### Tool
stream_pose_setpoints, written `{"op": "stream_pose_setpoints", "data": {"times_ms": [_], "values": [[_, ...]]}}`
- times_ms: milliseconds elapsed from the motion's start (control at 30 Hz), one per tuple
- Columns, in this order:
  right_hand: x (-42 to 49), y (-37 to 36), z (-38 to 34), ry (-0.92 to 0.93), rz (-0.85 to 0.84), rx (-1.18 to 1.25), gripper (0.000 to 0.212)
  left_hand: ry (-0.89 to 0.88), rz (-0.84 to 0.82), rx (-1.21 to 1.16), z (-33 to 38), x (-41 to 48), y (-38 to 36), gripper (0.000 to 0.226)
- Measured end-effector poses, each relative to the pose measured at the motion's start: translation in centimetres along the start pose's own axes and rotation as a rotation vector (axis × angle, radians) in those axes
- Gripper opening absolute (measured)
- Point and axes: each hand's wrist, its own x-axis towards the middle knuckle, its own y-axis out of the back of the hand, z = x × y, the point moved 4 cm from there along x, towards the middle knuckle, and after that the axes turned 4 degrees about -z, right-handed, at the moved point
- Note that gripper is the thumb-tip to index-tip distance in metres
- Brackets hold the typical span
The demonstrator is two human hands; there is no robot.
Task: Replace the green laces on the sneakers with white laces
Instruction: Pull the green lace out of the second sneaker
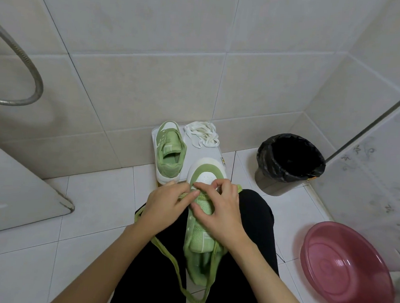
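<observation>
From the head view we have the sneaker (201,224) on our lap, directly under both hands, its long axis running away from us with the toe pointing forward and the heel toward our body. Our left hand (165,205) pinches the green lace (169,259) at the lowest eyelets, and our right hand (218,211) is just beside it, fingertips closed on the same stretch of lace near the toe, so the two hands work close together, nearly touching. The rest of that lace hangs slack in a long loop toward us, which suggests it is nearly out; the last pull looks to run sideways across the shoe. The second sneaker (170,154) lies ahead of the left hand, apparently unlaced, on a white board (214,153). The white laces (203,134) lie in a heap ahead of the right hand, well apart from it. We can read no brand or writing anywhere.
</observation>
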Motion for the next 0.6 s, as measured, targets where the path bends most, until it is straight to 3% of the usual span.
{"op": "stream_pose_setpoints", "data": {"times_ms": [100, 167, 233, 333, 500, 600], "values": [[-0.2, 0.2, -0.2, 0.007, 0.058, -0.032, 0.038, 0.012, -0.071, -0.291, -0.4, -0.1, 0.3, 0.050], [-0.2, 0.3, -0.1, 0.010, 0.073, -0.036, 0.039, 0.033, -0.066, -0.538, -0.6, -0.7, 0.8, 0.050], [-0.1, 0.5, 0.2, -0.003, 0.070, -0.021, 0.040, 0.092, 0.018, -0.662, -1.2, -1.5, 1.2, 0.044], [0.0, 0.4, 0.3, -0.018, 0.058, -0.014, 0.040, 0.197, 0.223, -0.822, -3.2, -3.3, 2.0, 0.053], [0.1, 0.1, 0.1, -0.016, 0.030, -0.024, 0.039, 0.265, 0.433, -0.801, -6.1, -4.9, 5.1, 0.055], [0.1, 0.0, 0.1, -0.040, -0.007, -0.014, 0.041, 0.265, 0.364, -0.604, -6.4, -4.1, 5.4, 0.041]]}}
